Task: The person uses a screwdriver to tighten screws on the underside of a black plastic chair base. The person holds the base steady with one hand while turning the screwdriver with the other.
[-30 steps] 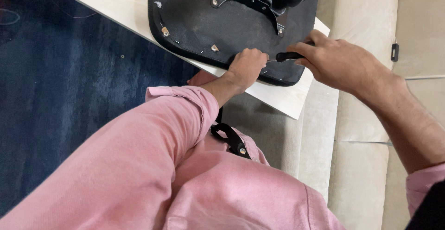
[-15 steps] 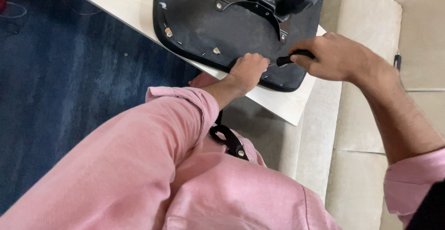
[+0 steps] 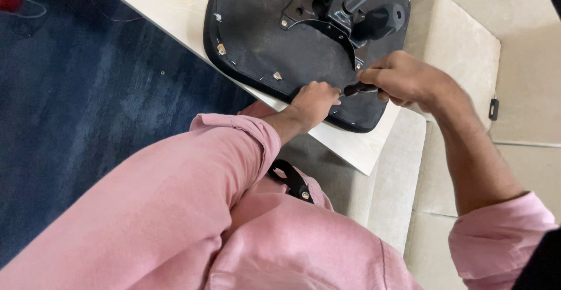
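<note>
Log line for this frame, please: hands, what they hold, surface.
left hand: pressing on upturned black chair seat underside | right hand: closed on black tool handle at seat edge | surface: pale wooden table

A dark blue carpet (image 3: 87,109) covers the floor on the left. A pale wooden surface (image 3: 169,4) runs diagonally across it. On the right lie cream cushions (image 3: 461,50) with stitched seams, under soft, even light.
</note>
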